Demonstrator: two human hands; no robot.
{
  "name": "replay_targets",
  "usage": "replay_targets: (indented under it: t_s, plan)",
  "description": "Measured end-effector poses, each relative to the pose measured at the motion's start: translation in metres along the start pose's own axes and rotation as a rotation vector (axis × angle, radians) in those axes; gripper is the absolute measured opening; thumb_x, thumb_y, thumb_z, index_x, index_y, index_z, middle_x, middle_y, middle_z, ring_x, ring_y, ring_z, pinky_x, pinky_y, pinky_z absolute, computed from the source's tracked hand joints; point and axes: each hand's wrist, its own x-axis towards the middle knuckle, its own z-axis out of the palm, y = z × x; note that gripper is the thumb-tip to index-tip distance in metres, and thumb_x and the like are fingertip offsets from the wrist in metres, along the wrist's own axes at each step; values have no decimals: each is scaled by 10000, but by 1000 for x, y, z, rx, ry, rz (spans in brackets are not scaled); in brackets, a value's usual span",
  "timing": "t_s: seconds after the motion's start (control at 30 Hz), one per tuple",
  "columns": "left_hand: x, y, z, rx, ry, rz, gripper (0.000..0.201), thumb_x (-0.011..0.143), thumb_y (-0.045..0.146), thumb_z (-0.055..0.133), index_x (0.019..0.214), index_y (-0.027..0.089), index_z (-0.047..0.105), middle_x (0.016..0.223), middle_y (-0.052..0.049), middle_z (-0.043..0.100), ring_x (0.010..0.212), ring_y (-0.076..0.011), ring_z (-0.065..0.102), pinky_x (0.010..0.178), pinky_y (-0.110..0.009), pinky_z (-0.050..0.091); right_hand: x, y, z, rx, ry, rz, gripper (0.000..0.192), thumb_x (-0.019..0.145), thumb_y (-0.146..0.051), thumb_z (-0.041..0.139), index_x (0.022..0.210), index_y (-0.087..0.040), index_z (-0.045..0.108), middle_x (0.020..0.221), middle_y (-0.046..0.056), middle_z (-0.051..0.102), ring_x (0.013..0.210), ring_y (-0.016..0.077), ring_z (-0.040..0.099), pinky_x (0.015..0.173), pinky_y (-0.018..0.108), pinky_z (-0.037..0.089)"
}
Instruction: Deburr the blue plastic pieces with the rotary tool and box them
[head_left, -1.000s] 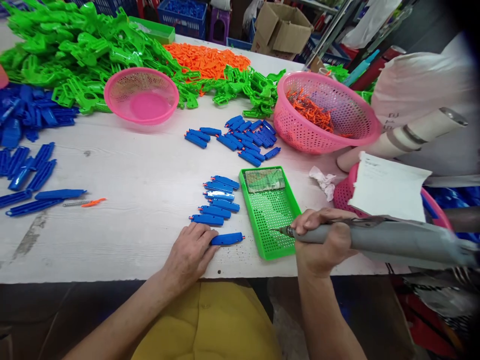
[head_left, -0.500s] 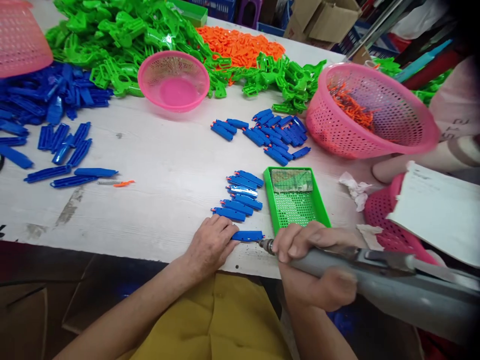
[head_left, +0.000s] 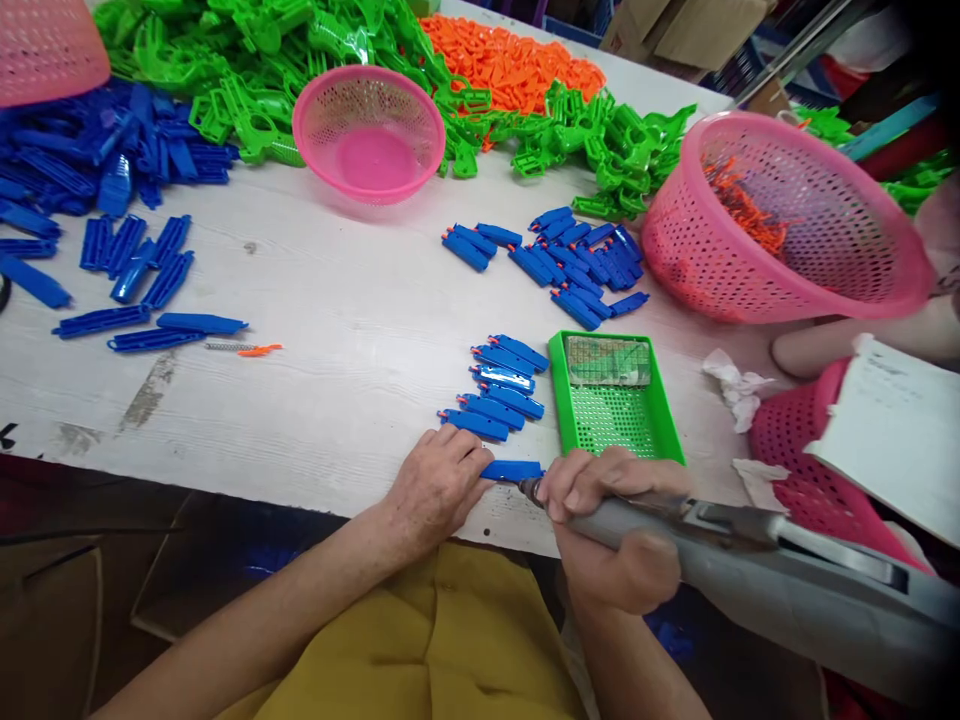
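Near the table's front edge my left hand (head_left: pixel 442 480) is closed on one end of a blue plastic part (head_left: pixel 514 470), pressing it against the tabletop. My right hand (head_left: pixel 600 500) is wrapped around a grey power screwdriver (head_left: pixel 720 560). The tool's tip (head_left: pixel 529 490) meets the blue part at its lower side; the exact contact point is too small to make out. Just beyond my left hand lies a row of several blue parts (head_left: pixel 502 378) with small orange ends. Beside them sits a green tray (head_left: pixel 615 415) with a worn block (head_left: pixel 607 360) in it.
A pink bowl (head_left: pixel 367 180) stands mid-table before heaped green parts (head_left: pixel 247 60) and orange pieces (head_left: pixel 517 65). Blue parts are piled at the left (head_left: pixel 120 140) and grouped at the back right (head_left: pixel 581 260). A pink basket (head_left: pixel 787 270) holds orange pieces. A spring (head_left: pixel 231 346) lies at the left.
The view has shifted slightly. The screwdriver's tip has moved from the end of the blue part to its lower side, and my right hand is closer to my left hand.
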Motion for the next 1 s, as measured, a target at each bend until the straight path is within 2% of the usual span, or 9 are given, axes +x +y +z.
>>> replay_targets:
  t_s: [0.2,0.33,0.43,0.5,0.63,0.73,0.83,1.0]
  plan:
    - [-1,0,-2,6,-40,-12,95,1021,280,555,1005,201,606,1010,-68,647,928,-237,558,753,-390,431,-2,1,-2,22,-102,7,152,886,-377,712,914,-229,691,631,-36,596,451,131,556,400,304,492]
    - [0,-1,1,6,-1,3,92,1017,276,567,974,200,597,967,-53,642,905,-233,547,740,-382,427,-5,7,4,20,-43,11,134,890,-362,702,915,-237,662,642,-50,594,436,110,531,411,276,478]
    - [-1,-3,-1,6,18,25,80,1008,272,589,986,196,601,969,-54,644,909,-235,554,742,-381,444,-4,2,0,34,-2,12,155,888,-384,680,934,-237,657,640,-54,577,443,109,529,425,277,479]
    - [-5,-6,-8,2,12,46,68,1004,266,596,1018,201,612,976,-58,651,917,-235,567,757,-381,466,-1,-7,-11,17,48,-22,189,891,-411,646,946,-231,661,635,-49,565,436,114,518,420,289,472]
    - [-16,-16,-34,-106,-14,71,139,995,248,597,1129,223,624,1045,-66,670,968,-228,608,831,-378,531,10,-26,-51,-135,225,-201,237,908,-435,544,938,-227,654,601,-45,539,406,127,486,368,293,425]
    - [-14,-30,-47,-118,95,46,246,992,274,602,1234,230,600,1172,-93,656,1088,-249,618,926,-398,553,15,-28,-75,-207,347,-232,223,891,-411,534,847,-213,627,572,-60,508,378,115,458,351,273,391]
    - [-1,-42,-47,-21,184,22,264,1004,240,561,1267,231,583,1203,-97,652,1128,-261,615,967,-422,551,18,-21,-84,-245,421,-229,185,874,-374,568,811,-204,603,563,-70,502,372,107,457,359,265,394]
    - [15,-43,-35,-12,81,82,167,1015,203,528,1171,227,581,1081,-60,675,1021,-226,645,866,-368,565,17,-15,-84,-267,424,-259,170,866,-365,597,820,-201,599,571,-74,514,387,113,481,377,273,427]
